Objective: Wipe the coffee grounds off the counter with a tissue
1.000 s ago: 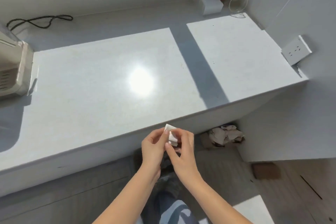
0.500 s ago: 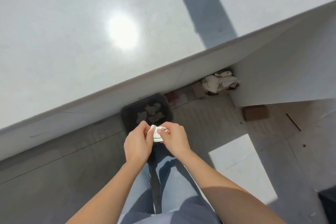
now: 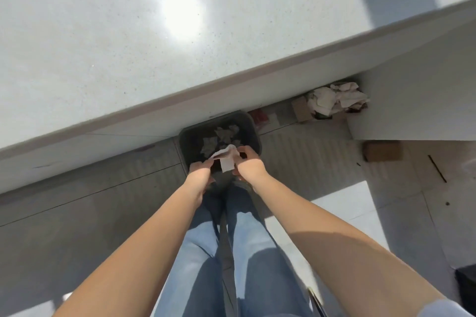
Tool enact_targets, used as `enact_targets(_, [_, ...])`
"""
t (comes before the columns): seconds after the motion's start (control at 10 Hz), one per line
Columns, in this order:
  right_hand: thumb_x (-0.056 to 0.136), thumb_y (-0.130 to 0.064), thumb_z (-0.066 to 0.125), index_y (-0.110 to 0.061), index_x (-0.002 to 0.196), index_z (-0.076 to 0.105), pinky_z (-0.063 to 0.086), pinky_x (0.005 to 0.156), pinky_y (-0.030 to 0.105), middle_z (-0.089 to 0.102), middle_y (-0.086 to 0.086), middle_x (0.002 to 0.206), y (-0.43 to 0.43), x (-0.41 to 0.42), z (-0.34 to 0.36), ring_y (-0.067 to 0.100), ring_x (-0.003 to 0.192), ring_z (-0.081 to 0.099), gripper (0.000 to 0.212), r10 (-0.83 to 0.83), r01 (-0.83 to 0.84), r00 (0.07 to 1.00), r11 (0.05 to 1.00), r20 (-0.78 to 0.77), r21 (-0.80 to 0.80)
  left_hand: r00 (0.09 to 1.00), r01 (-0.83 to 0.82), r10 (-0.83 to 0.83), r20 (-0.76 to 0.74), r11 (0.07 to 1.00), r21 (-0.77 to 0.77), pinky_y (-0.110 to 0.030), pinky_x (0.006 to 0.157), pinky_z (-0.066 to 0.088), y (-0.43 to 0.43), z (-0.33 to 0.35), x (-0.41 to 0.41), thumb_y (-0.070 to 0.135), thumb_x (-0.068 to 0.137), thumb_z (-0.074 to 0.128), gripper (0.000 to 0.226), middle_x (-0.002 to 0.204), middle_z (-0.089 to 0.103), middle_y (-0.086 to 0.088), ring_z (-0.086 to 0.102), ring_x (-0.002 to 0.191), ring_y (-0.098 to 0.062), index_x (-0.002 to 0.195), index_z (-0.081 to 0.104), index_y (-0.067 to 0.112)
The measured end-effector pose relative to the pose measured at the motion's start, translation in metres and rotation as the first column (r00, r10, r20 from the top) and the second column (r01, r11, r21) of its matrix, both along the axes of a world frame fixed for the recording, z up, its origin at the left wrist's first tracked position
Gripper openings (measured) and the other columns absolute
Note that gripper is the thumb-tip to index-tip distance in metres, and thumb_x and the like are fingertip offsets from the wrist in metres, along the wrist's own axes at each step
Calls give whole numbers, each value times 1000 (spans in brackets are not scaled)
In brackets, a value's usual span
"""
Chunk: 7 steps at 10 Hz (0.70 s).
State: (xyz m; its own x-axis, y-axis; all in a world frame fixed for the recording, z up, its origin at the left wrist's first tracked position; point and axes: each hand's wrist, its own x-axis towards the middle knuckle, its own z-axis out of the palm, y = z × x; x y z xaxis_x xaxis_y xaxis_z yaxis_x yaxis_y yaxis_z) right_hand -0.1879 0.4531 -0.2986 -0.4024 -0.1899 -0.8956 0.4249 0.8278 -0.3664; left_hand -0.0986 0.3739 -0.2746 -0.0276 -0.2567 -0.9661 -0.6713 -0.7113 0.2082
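Both hands are down low over the dark bin (image 3: 251,125), and the tissue (image 3: 226,159) is right there between them, a crumpled white piece hanging above the bin's opening. The right hand (image 3: 248,163) has its fingers curled in, pinching the tissue's upper right part; the left hand (image 3: 199,174) is bent at the wrist, fingertips closed on the tissue's left corner, though how firmly is hard to tell from this angle. Just beyond the hands, inside the bin, lie several crumpled paper scraps (image 3: 221,136) (pale, bunched, resting on the dark bottom). Past the bin and above the hands runs the counter (image 3: 108,46), pale and speckled, with a bright patch of sunlight on it and a broad shadow band off to the right. Tiny dark specks dot its surface; whether they are grounds or the stone's own pattern cannot be told. Further right of the right hand, on the floor under the counter's edge, sits a heap of crumpled cloth or paper (image 3: 337,98), and well out to the right a brown block (image 3: 382,150) lies flat. Beneath the forearms, the person's blue jeans (image 3: 206,265) fill the lower middle.
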Motion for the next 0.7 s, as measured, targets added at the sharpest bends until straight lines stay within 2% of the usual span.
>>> enact_targets(0.1, [102, -27, 38, -20, 144, 31, 52, 65, 33, 57, 19, 127, -2, -2, -13, 22, 79, 64, 44, -48, 44, 991, 998, 124, 35, 996, 94, -94, 5, 993, -66, -37, 100, 38, 2, -10, 18, 31, 97, 46, 53, 143, 44, -11, 47, 126, -29, 145, 29, 18])
enact_targets(0.2, [101, -25, 38, -20, 144, 32, 45, 55, 25, 57, 15, 124, 12, 3, -15, 18, 73, 62, 43, -63, 54, 992, 995, 113, 79, 981, 188, -185, 49, 980, -63, -39, 103, 37, 8, -11, 44, 26, 96, 47, 49, 141, 47, -15, 47, 126, -31, 142, 37, 13])
enact_targets(0.3, [101, -25, 41, -13, 142, 37, 47, 85, 33, 55, 17, 131, 25, 10, -12, 32, 114, 57, 43, 62, -64, 998, 996, 31, 64, 942, 333, -325, 85, 936, -112, -31, 91, 36, 10, 0, 61, 27, 96, 47, 51, 140, 48, -16, 47, 125, -32, 141, 38, 5])
enact_targets(0.4, [100, -26, 42, -13, 143, 37, 39, 96, 33, 58, 16, 127, 23, 8, 3, 35, 122, 51, 46, 238, -235, 971, 970, -36, 60, 901, 427, -435, -3, 885, -186, -30, 100, 33, -1, 14, 56, 28, 97, 45, 55, 148, 41, -12, 41, 133, -28, 148, 27, 16])
enact_targets(0.5, [99, -31, 42, -17, 146, 35, 41, 101, 39, 50, 15, 140, 16, 7, 28, 35, 126, 47, 49, 384, -381, 911, 923, -150, 47, 796, 558, -600, -78, 777, -290, -34, 109, 29, -12, 36, 42, 33, 98, 41, 59, 153, 34, -8, 36, 137, -28, 151, 16, 29])
enact_targets(0.6, [98, -32, 43, -16, 146, 35, 40, 104, 43, 44, 13, 146, 5, -3, 68, 33, 131, 42, 52, 502, -519, 790, 853, -353, 51, 682, 634, -726, -92, 649, -420, -25, 104, 27, -30, 69, 14, 38, 97, 39, 60, 155, 31, -3, 33, 139, -23, 151, 12, 31])
enact_targets(0.7, [97, -28, 45, -11, 144, 36, 38, 105, 43, 41, 12, 147, -4, -7, 111, 32, 134, 37, 51, 630, -683, 626, 727, -460, 66, 632, 577, -737, -238, 653, -490, -22, 108, 21, -25, 111, -5, 36, 98, 39, 58, 155, 28, 2, 27, 142, -16, 151, 18, 26])
